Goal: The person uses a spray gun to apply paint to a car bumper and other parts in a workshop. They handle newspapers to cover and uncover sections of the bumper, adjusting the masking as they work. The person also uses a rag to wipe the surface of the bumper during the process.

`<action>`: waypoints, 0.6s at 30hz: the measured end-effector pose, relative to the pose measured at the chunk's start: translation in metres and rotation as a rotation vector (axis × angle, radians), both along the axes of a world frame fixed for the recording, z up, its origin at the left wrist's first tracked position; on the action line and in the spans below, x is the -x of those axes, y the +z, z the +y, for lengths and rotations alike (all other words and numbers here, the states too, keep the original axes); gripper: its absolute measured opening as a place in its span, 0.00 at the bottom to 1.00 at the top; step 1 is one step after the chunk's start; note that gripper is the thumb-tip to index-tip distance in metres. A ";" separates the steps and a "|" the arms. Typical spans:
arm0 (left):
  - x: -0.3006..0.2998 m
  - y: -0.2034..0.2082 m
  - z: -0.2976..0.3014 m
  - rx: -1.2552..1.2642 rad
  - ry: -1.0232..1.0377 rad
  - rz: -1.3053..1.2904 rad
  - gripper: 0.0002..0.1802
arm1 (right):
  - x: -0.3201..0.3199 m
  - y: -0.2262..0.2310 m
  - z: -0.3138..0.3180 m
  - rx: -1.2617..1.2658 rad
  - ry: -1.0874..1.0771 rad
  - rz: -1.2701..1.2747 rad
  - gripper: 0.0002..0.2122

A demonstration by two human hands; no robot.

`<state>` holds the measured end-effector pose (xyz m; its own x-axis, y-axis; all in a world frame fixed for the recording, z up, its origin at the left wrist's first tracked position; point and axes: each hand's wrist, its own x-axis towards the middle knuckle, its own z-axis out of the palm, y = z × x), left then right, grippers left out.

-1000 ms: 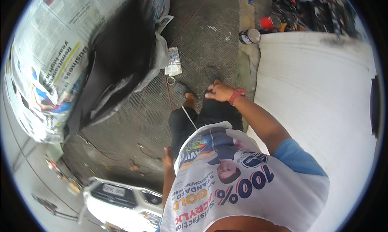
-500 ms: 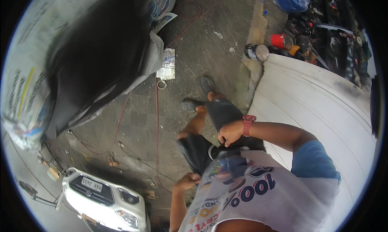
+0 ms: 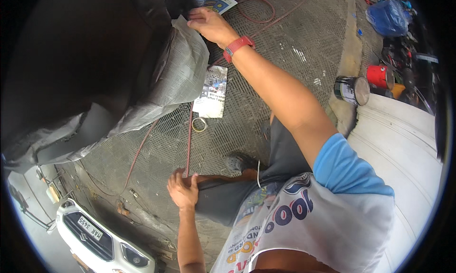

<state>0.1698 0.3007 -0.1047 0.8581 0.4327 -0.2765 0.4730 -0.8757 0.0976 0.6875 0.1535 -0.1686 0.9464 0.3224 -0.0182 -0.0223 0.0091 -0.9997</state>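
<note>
My right hand (image 3: 213, 27), with a red watch on its wrist, reaches up to the edge of a large dark panel (image 3: 95, 49) wrapped round its border in newspaper (image 3: 183, 66). Its fingers are extended and meet the paper's upper corner; no grip on it shows. Next to that hand, a coloured printed sheet (image 3: 216, 0) sticks out from the panel. Over my bent knee is my left hand (image 3: 183, 190), fingers apart and holding nothing. Between the hands, a folded newspaper sheet (image 3: 216, 90) lies on the floor beside a roll of tape (image 3: 199, 125).
Red hose (image 3: 188, 149) runs across the textured floor (image 3: 266, 73). A white vehicle (image 3: 104, 235) stands at lower left. At right are a dark paint can (image 3: 351, 90), a red can (image 3: 380, 76), a blue plastic bag (image 3: 387, 17) and a large white panel (image 3: 399, 144).
My right hand has gone from my thigh up to the panel's papered edge. My body is lower, with the knees bent, and my left hand has moved from my side to the knee.
</note>
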 end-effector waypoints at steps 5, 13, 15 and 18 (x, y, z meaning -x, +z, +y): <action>-0.017 -0.037 0.008 -0.072 0.047 -0.175 0.19 | -0.022 -0.001 0.029 -0.025 0.131 -0.093 0.22; -0.055 -0.036 -0.007 -0.053 0.006 -0.313 0.12 | -0.024 0.005 0.028 0.115 0.168 -0.207 0.12; -0.087 -0.035 -0.016 0.008 -0.078 -0.414 0.11 | -0.026 0.008 0.027 0.148 0.169 -0.255 0.13; -0.166 -0.006 -0.043 -0.062 -0.297 -0.532 0.12 | -0.022 0.004 0.022 0.137 0.157 -0.261 0.13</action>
<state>0.3354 0.2578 -0.1103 0.9580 0.1551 0.2412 0.1080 -0.9743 0.1976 0.7091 0.1752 -0.1645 0.8637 0.4761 0.1655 0.2446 -0.1088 -0.9635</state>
